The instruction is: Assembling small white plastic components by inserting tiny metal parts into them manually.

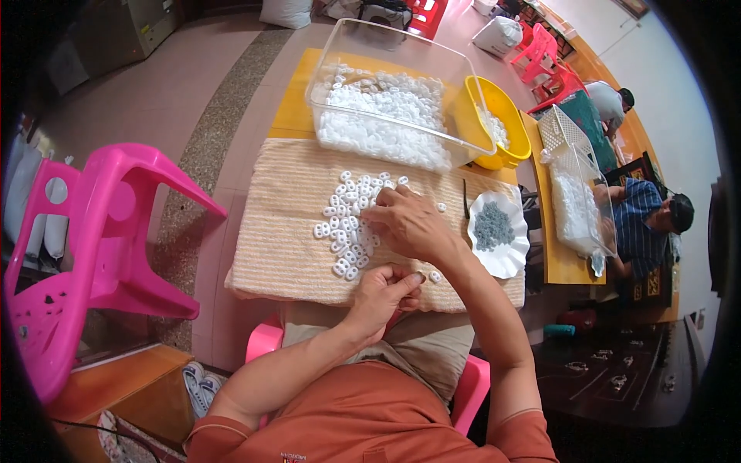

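Observation:
A loose heap of small white oval plastic pieces with two holes [340, 224] lies on a striped peach towel [270, 208]. My right hand [413, 224] reaches over the heap's right side. Its fingers are bent down among the pieces, and the tips are partly hidden. My left hand [384, 295] is closed near the towel's front edge, thumb against bent fingers; whatever it grips is hidden. One single white piece [435, 276] rests just right of my left hand. To the right, a white fluted dish [519, 258] carries tiny grey parts [492, 224].
Behind the towel stands a large clear bin [328, 85] full of white pieces, beside a yellow basin [515, 154]. A dark thin stick [465, 199] lies near the dish. Left is a pink plastic chair [116, 224]. At right, a person in a striped shirt [642, 224] sits by another bin [575, 220].

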The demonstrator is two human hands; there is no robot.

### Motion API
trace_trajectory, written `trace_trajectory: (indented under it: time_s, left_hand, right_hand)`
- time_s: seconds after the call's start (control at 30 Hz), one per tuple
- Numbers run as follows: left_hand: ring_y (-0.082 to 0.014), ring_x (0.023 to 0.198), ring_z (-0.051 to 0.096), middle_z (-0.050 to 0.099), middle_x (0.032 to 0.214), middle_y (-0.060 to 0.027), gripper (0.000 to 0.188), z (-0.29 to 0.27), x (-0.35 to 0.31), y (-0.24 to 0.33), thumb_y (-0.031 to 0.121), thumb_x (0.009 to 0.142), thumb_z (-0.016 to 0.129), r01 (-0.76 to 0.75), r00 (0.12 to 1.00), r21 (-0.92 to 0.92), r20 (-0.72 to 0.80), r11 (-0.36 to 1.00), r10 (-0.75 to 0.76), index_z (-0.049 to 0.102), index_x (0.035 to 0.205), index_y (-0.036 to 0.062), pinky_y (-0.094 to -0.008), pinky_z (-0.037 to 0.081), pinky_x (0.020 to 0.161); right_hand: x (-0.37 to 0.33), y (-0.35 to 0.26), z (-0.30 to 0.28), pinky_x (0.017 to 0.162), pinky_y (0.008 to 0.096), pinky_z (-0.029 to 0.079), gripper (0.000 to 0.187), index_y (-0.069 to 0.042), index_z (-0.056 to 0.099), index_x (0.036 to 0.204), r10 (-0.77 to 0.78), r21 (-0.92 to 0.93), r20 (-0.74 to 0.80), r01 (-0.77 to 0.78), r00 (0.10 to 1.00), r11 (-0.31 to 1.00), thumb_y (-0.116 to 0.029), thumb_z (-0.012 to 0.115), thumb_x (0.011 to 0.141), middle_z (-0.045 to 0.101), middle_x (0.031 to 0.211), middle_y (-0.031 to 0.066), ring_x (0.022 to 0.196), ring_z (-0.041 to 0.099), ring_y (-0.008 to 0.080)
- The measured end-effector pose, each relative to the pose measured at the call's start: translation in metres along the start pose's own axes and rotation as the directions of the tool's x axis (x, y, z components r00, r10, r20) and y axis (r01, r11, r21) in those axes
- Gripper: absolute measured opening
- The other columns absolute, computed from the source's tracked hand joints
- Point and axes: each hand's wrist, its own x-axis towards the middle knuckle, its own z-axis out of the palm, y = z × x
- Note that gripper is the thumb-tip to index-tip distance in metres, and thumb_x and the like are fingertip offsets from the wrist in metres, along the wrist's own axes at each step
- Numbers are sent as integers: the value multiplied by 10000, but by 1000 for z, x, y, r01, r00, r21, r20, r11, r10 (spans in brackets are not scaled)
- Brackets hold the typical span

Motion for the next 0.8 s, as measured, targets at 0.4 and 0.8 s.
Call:
trace_trajectory:
  time_s: [0.4,0.8]
  left_hand:
    - [-99,689,602,626,812,-54,127,0,1,-3,118,886,657,7,1000,3,-18,1000,-7,601,925,11,-233,526,618]
    - [-88,669,598,620,793,-46,141,3,0,0,123,879,669,16,999,13,-29,1000,-15,600,930,10,-212,519,601]
  right_hand:
    - [3,-1,13,762,407,476,138,-121,690,915,-19,-31,-24,19,1000,999,-213,630,831,609,892,70,886,582,276]
    - [-11,-1,0,765,376,472,113,-89,679,818,0,-7,-32,-1,999,1000,-195,643,808,615,855,59,867,574,260]
